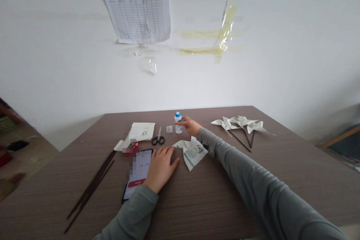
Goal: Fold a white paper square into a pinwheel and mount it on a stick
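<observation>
Reaching across the brown wooden table [213, 202], my right hand [191, 125] closes its fingers on a small white plastic bottle with a blue cap [178, 122], standing upright mid-table. My left hand [161, 168] lies flat, fingers loosely spread, holding nothing, beside a black smartphone [137, 174].

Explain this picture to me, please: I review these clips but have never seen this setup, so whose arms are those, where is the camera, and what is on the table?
There is no machine here. The single picture comes from a camera worn on a person's head, looking forward and down, so both grey-sleeved arms are that person's own. The left hand lies flat on the brown table, partly over a phone with a lit screen. The right hand reaches forward and touches a small white bottle with a blue cap; I cannot tell whether it grips it. Also on the table: scissors, a folded printed paper, thin dark sticks, a paper sheet, and finished paper pinwheels on sticks to the right. A printed table is taped to the wall.
</observation>
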### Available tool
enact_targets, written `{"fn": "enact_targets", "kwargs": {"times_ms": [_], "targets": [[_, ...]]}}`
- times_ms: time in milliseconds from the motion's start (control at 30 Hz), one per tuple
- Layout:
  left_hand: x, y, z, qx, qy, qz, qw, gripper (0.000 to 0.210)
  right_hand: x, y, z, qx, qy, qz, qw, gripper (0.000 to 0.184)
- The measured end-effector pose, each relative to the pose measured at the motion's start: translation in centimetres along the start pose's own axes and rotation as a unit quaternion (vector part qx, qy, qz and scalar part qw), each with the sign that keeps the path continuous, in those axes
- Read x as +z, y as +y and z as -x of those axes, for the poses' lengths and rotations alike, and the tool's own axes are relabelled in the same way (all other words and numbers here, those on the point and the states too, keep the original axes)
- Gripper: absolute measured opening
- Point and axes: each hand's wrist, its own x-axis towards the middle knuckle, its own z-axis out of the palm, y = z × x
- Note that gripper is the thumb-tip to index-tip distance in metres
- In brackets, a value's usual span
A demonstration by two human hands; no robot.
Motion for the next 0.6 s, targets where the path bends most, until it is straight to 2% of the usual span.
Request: {"fn": "enact_targets", "kwargs": {"times_ms": [133,300,467,600], "targets": [[-0.2,0.3,0.0,-0.016,-0.010,-0.008,1.000,0.042,-1.1,0.3,0.9,-0.003,0.025,-0.003,1.000,0.068],[-0.3,0.8,0.1,-0.016,-0.020,-0.012,1.000,0.046,-3.4,1.1,4.3,-0.006,0.072,-0.005,0.997,0.064],[0.8,0.6,0.2,-0.002,-0.006,-0.011,1.000,0.045,-5.5,2.5,8.2,0.007,0.078,0.038,0.996,0.060],[1.8,0.6,0.1,0.012,0.009,0.011,1.000,0.045,-6.3,2.9,10.2,0.017,0.075,0.062,0.995,0.059]]}}
